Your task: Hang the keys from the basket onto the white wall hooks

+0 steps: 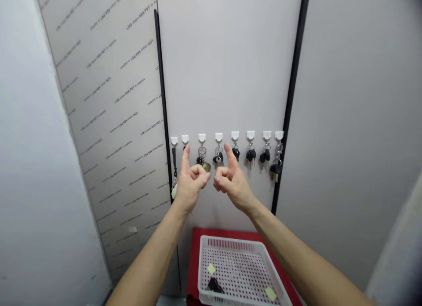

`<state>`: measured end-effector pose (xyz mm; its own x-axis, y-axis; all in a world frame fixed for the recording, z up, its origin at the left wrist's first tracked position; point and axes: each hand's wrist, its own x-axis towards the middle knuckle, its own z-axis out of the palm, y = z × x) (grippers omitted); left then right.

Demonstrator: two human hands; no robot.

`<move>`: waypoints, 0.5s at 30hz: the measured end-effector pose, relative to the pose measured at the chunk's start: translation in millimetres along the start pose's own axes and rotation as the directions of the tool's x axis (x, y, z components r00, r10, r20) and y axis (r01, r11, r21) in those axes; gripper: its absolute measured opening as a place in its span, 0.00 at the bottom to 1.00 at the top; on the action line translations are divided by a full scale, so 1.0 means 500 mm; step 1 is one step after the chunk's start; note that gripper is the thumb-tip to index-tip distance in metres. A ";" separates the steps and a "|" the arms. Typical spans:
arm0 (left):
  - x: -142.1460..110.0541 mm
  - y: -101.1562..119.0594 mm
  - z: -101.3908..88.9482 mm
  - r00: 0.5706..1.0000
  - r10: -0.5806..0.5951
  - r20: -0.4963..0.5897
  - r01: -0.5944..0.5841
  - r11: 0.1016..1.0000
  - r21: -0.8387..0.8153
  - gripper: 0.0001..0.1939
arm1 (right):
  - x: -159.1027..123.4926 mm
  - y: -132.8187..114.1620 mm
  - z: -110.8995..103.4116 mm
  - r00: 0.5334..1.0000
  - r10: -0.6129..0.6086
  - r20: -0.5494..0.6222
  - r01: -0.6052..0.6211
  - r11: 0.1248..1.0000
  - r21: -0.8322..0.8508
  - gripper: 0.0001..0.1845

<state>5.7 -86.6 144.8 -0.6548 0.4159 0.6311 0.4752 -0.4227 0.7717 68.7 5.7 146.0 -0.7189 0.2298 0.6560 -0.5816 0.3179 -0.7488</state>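
Observation:
My left hand (191, 185) is raised before the white panel, index finger pointing up and the other fingers curled in with the thumb. Nothing shows in it. My right hand (233, 178) mirrors it a little to the right, also without anything visible in its curled fingers. Behind them several white hooks (219, 137) run in a row along the panel. Bunches of keys (251, 154) with black heads hang from them. A brass-coloured tag (206, 167) shows just past my left hand, which hides most of the keys on the second hook. At the far left hangs a black strap (174, 161).
Below stands a white perforated basket (237, 244) on a red cloth (194, 253). Inside lie a black item (215, 285) and two yellow pieces of paper (211, 269). Dark vertical strips (293, 77) edge the panel; a printed board (112, 99) is on the left.

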 end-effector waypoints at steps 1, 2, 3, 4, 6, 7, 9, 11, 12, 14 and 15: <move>0.006 -0.017 -0.007 1.000 -0.006 -0.017 0.007 0.999 0.040 0.37 | 0.005 0.012 0.002 0.999 0.032 -0.002 -0.032 0.999 -0.026 0.37; 0.015 -0.036 -0.017 0.998 -0.007 -0.060 0.012 0.996 0.093 0.36 | 0.013 0.026 0.002 0.997 0.076 -0.015 -0.076 0.995 -0.066 0.35; 0.027 -0.056 -0.029 0.990 -0.002 -0.138 0.025 0.986 0.166 0.35 | 0.023 0.042 0.002 0.991 0.122 -0.047 -0.127 0.985 -0.120 0.32; 0.039 -0.077 -0.042 0.969 0.011 -0.245 0.054 0.965 0.258 0.33 | 0.035 0.058 0.001 0.983 0.160 -0.095 -0.175 0.967 -0.182 0.29; 0.063 -0.116 -0.065 0.879 0.062 -0.473 0.183 0.871 0.455 0.33 | 0.065 0.088 0.000 0.961 0.181 -0.211 -0.242 0.918 -0.314 0.25; 0.073 -0.133 -0.073 0.836 0.080 -0.543 0.265 0.807 0.528 0.33 | 0.080 0.102 0.000 0.952 0.165 -0.256 -0.256 0.889 -0.379 0.24; 0.086 -0.162 -0.077 0.807 0.060 -0.588 0.395 0.685 0.612 0.35 | 0.109 0.121 0.004 0.947 0.104 -0.304 -0.256 0.816 -0.519 0.25; 0.092 -0.184 -0.069 0.818 -0.018 -0.575 0.463 0.615 0.639 0.35 | 0.133 0.132 0.013 0.947 0.055 -0.316 -0.258 0.714 -0.651 0.24; 0.094 -0.192 -0.064 0.818 -0.061 -0.572 0.490 0.596 0.637 0.33 | 0.142 0.135 0.019 0.945 0.040 -0.326 -0.271 0.658 -0.703 0.22; 0.098 -0.202 -0.057 0.815 -0.132 -0.564 0.523 0.587 0.618 0.25 | 0.155 0.137 0.030 0.933 0.027 -0.360 -0.311 0.564 -0.765 0.16; 0.101 -0.204 -0.058 0.825 -0.153 -0.544 0.513 0.605 0.609 0.21 | 0.160 0.138 0.034 0.926 0.029 -0.376 -0.331 0.538 -0.775 0.14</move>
<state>-92.6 -45.9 95.7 -0.9325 -0.0303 0.3598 0.3092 0.4478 0.8390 -35.4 30.5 145.3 -0.5396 0.5675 0.6219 0.2200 0.8081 -0.5464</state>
